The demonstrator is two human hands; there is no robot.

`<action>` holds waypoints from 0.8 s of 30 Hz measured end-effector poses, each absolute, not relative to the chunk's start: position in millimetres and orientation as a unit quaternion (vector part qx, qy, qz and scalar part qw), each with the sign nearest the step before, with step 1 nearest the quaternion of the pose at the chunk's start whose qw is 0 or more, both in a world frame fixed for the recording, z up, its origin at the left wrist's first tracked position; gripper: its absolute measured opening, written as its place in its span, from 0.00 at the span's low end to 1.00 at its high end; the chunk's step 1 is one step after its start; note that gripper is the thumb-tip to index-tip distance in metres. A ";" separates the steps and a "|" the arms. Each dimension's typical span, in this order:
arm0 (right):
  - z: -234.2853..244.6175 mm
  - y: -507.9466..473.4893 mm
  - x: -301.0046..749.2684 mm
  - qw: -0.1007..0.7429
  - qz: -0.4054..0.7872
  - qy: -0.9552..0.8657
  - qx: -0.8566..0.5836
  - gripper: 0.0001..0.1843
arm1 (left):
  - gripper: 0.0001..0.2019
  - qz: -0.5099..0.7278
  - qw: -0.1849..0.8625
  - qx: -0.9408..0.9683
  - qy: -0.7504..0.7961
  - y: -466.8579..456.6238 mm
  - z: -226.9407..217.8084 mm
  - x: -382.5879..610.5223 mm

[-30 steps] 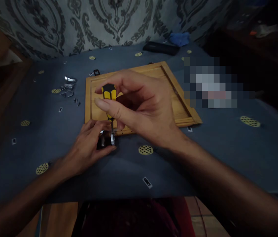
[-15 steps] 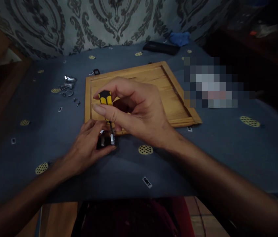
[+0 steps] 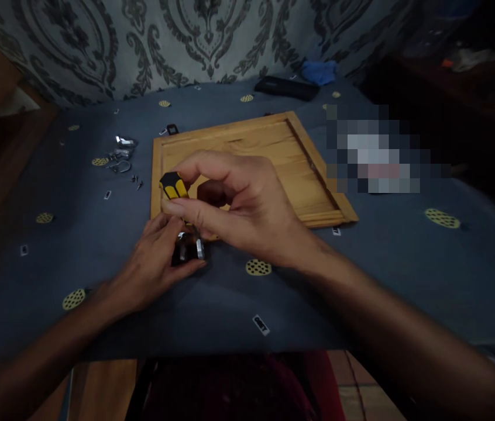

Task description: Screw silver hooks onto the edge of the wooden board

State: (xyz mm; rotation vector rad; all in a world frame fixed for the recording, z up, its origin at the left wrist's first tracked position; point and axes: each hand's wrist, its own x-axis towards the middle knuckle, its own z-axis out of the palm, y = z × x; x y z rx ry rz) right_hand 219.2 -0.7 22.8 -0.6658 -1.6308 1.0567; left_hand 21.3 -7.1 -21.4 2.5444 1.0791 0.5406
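My right hand (image 3: 247, 204) pinches a screwdriver (image 3: 174, 186) by its black and yellow handle, between thumb and fingers. The handle leans to the left, and its tip is hidden behind my fingers. Below it, my left hand (image 3: 151, 257) is closed around a shiny metal fitting (image 3: 200, 248) at the near left edge of a framed wooden panel (image 3: 230, 131). The thumb lies along the near side of the fitting, and the fingers cover part of it. The panel lies flat on the blue patterned cloth (image 3: 98, 251).
Several shiny metal fittings (image 3: 122, 153) and small screws (image 3: 136, 181) lie left of the panel. A small dark clip-like piece (image 3: 172, 129) is by its far left corner. Behind are a black case (image 3: 286, 88) and a blue cloth (image 3: 319, 71). A blurred-out patch (image 3: 374, 149) covers something at right.
The screwdriver handle has tipped to the left and lower, from nearly upright. My right hand has shifted slightly down with it, while the left hand stays in place on the fitting.
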 end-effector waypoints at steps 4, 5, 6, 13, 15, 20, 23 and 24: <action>24.0 -1.9 217.3 0.520 0.424 -0.672 -0.313 0.16 | 0.20 0.183 0.163 0.890 0.385 -7.1 -23.6 20.1; 25.0 -2.4 217.6 0.526 0.426 -0.666 -0.313 0.17 | 0.20 0.184 0.162 0.889 0.387 -7.0 -23.8 20.0; 26.2 -2.7 218.3 0.530 0.431 -0.662 -0.308 0.16 | 0.21 0.185 0.159 0.889 0.388 -6.9 -23.5 20.1; 29.3 -2.0 223.5 0.481 0.481 -0.683 -0.265 0.13 | 0.20 0.168 0.172 0.889 0.391 -7.3 -19.5 21.7; 28.3 -1.6 222.5 0.483 0.479 -0.680 -0.273 0.16 | 0.21 0.177 0.168 0.885 0.398 -7.4 -21.8 20.7; 27.5 -2.9 218.7 0.531 0.439 -0.653 -0.315 0.22 | 0.19 0.171 0.173 0.882 0.405 -7.6 -22.8 20.4; 30.2 -3.5 218.7 0.554 0.417 -0.636 -0.337 0.24 | 0.18 0.167 0.191 0.876 0.410 -7.3 -18.0 22.4; 31.3 -3.5 218.9 0.561 0.409 -0.634 -0.341 0.25 | 0.18 0.163 0.200 0.874 0.411 -7.1 -16.5 23.1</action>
